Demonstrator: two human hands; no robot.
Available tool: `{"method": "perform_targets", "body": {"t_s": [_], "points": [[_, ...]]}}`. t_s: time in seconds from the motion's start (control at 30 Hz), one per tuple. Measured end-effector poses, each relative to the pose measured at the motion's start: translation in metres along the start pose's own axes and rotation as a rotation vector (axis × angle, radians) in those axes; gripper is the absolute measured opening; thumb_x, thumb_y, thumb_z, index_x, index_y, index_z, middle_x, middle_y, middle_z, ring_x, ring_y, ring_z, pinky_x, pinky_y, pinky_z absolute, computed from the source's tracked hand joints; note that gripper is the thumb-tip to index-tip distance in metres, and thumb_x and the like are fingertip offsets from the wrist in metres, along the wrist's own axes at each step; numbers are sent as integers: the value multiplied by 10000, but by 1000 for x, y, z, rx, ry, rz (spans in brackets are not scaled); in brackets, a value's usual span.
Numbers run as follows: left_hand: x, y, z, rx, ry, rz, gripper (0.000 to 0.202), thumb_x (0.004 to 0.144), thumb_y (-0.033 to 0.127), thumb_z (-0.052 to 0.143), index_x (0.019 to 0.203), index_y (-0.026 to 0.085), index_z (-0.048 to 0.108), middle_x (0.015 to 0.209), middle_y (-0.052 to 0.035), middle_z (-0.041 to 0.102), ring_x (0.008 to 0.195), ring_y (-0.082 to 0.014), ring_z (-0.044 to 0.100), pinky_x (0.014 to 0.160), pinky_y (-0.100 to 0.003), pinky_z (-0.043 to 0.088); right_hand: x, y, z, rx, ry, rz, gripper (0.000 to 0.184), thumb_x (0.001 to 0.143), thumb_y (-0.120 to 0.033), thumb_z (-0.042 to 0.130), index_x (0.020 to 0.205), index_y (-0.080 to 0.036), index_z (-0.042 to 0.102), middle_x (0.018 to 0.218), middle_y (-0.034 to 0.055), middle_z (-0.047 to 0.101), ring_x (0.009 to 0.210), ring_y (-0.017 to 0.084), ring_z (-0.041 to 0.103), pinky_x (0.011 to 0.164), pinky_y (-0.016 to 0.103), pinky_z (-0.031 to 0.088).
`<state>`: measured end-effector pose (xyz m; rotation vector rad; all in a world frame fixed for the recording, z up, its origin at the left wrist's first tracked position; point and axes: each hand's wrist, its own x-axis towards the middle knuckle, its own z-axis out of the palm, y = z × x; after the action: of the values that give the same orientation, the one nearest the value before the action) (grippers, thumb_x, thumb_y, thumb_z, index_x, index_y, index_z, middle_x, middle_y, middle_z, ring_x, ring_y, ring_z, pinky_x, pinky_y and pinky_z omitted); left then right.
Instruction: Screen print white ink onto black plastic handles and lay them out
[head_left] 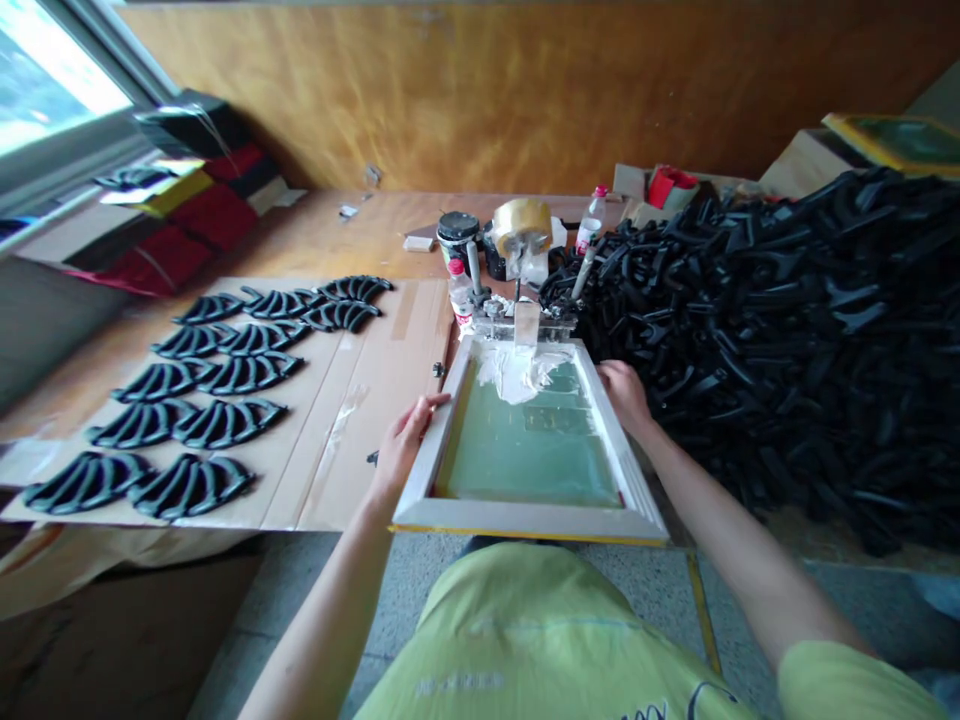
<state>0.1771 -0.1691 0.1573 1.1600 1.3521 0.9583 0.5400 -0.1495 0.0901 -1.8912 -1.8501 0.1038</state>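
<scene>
A wooden-framed printing screen (525, 518) with green mesh lies in front of me, hinged at its far end to a metal clamp (525, 318). White ink (517, 372) is smeared on the mesh near the clamp. My left hand (405, 440) grips the frame's left rail, thumb on top. My right hand (624, 396) is closed on the right rail near the far corner.
Black curved plastic parts (202, 420) lie in fanned rows on cardboard at the left. A big heap of the same black parts (787, 310) fills the right. Behind the clamp stand a tape roll (521, 225), a dark jar (457, 235) and two small bottles.
</scene>
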Motion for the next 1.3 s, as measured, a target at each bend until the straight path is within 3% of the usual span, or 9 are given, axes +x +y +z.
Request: {"method": "perform_targets", "body": {"t_s": [0.13, 0.2, 0.27, 0.43, 0.63, 0.83, 1.0, 1.17, 1.3], "points": [[-6, -48, 5, -32, -60, -158, 790, 722, 559, 683, 1408, 227, 479, 794, 5, 671, 614, -123, 581, 546, -211, 434, 47, -32, -8, 44, 134, -122, 463, 855, -221, 574, 1313, -161, 541, 1330, 152, 499, 1228, 293, 475, 1047, 462, 400], [-2, -64, 10, 4, -35, -174, 828, 715, 536, 692, 1440, 228, 435, 778, 11, 663, 614, -124, 583, 555, -213, 436, 69, -64, -1, 19, 58, -252, 506, 826, -219, 630, 1318, -169, 521, 1339, 143, 495, 1240, 290, 457, 1043, 440, 398], [3, -74, 13, 62, -10, -172, 772, 731, 530, 674, 1411, 223, 478, 771, 7, 660, 612, -124, 580, 553, -213, 433, 79, -90, 10, -55, -106, -292, 346, 839, -179, 600, 1183, -142, 591, 1181, 142, 597, 1125, 274, 525, 963, 398, 437], [7, -85, 13, 81, -19, -172, 686, 768, 555, 630, 1354, 210, 535, 834, -19, 686, 672, -146, 610, 576, -224, 449, 44, -103, 23, -147, -299, -399, 169, 825, -64, 492, 902, -122, 630, 924, 128, 655, 922, 241, 566, 827, 339, 432], [10, -95, 12, 65, -25, -131, 649, 770, 547, 637, 1302, 182, 572, 905, -40, 702, 742, -159, 636, 636, -234, 476, 12, -89, 2, 1, -418, -724, 163, 787, -54, 509, 837, -158, 623, 851, 76, 640, 858, 208, 550, 742, 296, 403], [8, -91, 10, 5, -44, -140, 701, 754, 564, 653, 1343, 202, 534, 875, -35, 708, 702, -152, 631, 609, -232, 474, 9, -89, 15, -1, -223, -599, 194, 811, -43, 486, 884, -148, 632, 904, 98, 642, 933, 226, 545, 792, 313, 415], [4, -78, 8, -17, -55, -173, 750, 722, 574, 679, 1361, 219, 517, 844, -22, 705, 632, -138, 616, 549, -221, 456, 14, -90, 12, 100, -260, -592, 146, 863, -156, 551, 969, -175, 650, 918, 68, 663, 896, 208, 584, 797, 303, 444], [-1, -40, 1, -33, -86, -155, 758, 727, 587, 677, 1369, 219, 512, 770, 2, 674, 590, -122, 587, 511, -205, 426, 81, -98, -5, 23, -174, -278, 553, 824, -276, 674, 1351, -307, 507, 1040, 24, 693, 885, 210, 631, 778, 305, 462], [0, 7, 1, -120, -61, -62, 587, 811, 653, 540, 1162, 198, 658, 758, -3, 655, 587, -117, 572, 504, -209, 423, 103, -61, -30, 5, -43, -61, 452, 892, -285, 575, 1340, -274, 518, 1044, 40, 704, 908, 216, 641, 817, 326, 456]]}}
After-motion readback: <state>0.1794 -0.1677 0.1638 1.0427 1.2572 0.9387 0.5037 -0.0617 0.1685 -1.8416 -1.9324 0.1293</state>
